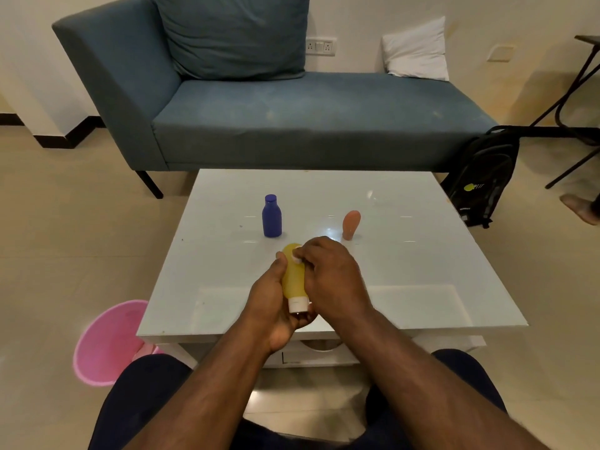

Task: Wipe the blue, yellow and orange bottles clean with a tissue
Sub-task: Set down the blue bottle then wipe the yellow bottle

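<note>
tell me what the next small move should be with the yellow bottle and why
Probably draw the tissue down the yellow bottle toward its white cap. The left hand grips the bottle, cap toward the person, while the right hand pinches the tissue near the bottle's far end, so most of the body looks unwiped.

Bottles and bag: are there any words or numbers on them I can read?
Backpack: a yellow-green dot with pale letters beside it, too blurred to read.
Blue bottle: no words show.
Orange bottle: no words show.
Yellow bottle, held in the hands: no words show.
Wall sockets: no readable marks.
</note>
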A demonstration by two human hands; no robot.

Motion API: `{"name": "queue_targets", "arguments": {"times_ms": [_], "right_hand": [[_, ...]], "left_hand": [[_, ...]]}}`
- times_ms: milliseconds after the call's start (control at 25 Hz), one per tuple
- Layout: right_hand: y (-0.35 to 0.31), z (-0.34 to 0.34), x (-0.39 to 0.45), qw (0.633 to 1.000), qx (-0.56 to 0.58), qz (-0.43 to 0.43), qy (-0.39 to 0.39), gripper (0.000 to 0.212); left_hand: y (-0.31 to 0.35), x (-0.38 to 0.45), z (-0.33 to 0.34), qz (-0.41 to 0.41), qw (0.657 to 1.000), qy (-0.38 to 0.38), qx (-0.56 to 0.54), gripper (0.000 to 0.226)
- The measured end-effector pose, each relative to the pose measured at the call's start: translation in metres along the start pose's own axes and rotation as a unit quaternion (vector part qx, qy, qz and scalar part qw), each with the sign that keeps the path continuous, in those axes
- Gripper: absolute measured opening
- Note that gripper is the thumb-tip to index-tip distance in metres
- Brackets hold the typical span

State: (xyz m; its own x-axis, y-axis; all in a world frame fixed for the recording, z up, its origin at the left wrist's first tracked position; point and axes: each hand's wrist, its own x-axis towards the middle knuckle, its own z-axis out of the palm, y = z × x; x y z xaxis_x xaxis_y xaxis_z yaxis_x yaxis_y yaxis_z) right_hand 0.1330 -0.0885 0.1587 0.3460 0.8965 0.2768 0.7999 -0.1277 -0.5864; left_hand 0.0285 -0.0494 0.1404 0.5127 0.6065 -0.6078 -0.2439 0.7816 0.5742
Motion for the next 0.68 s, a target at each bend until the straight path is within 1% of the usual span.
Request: {"name": "queue_targets", "arguments": {"times_ms": [80,120,160,280,320,440,480,600,680], "right_hand": [[-0.007,0.001,-0.015,0.997,-0.030,-0.031,-0.059,0.029],[-0.009,0.000,-0.022,0.996,-0.027,-0.035,-0.082,0.030],[-0.007,-0.003,-0.019,0.996,-0.026,-0.028,-0.085,0.029],[0.001,-0.004,0.001,1.000,0.001,0.011,0.003,0.021],[-0.002,-0.003,0.002,1.000,0.002,0.019,0.008,0.020],[-0.010,-0.003,-0.011,0.999,0.000,-0.006,-0.035,0.022],[-0.008,-0.004,-0.010,1.000,0.014,0.001,-0.027,0.021],[-0.006,-0.017,0.003,0.995,0.063,0.065,0.028,0.018],[-0.007,-0.019,0.005,0.996,0.056,0.074,0.019,0.018]], "left_hand": [[0.001,-0.001,-0.003,-0.004,1.000,0.001,0.006,0.062],[0.002,-0.001,-0.005,-0.006,1.000,-0.005,0.012,0.065],[0.002,-0.001,-0.005,-0.007,1.000,-0.007,0.017,0.066],[-0.009,0.003,-0.007,-0.018,0.999,-0.015,0.027,0.055],[-0.010,0.002,-0.007,-0.014,0.999,-0.019,0.035,0.050],[-0.005,0.003,-0.013,-0.002,0.998,-0.019,0.052,0.044],[-0.006,0.006,-0.016,0.007,0.998,-0.023,0.063,0.044],[-0.009,0.005,-0.015,0.049,0.992,-0.027,0.109,0.038],[-0.009,0.006,-0.013,0.084,0.984,-0.010,0.159,0.044]]}}
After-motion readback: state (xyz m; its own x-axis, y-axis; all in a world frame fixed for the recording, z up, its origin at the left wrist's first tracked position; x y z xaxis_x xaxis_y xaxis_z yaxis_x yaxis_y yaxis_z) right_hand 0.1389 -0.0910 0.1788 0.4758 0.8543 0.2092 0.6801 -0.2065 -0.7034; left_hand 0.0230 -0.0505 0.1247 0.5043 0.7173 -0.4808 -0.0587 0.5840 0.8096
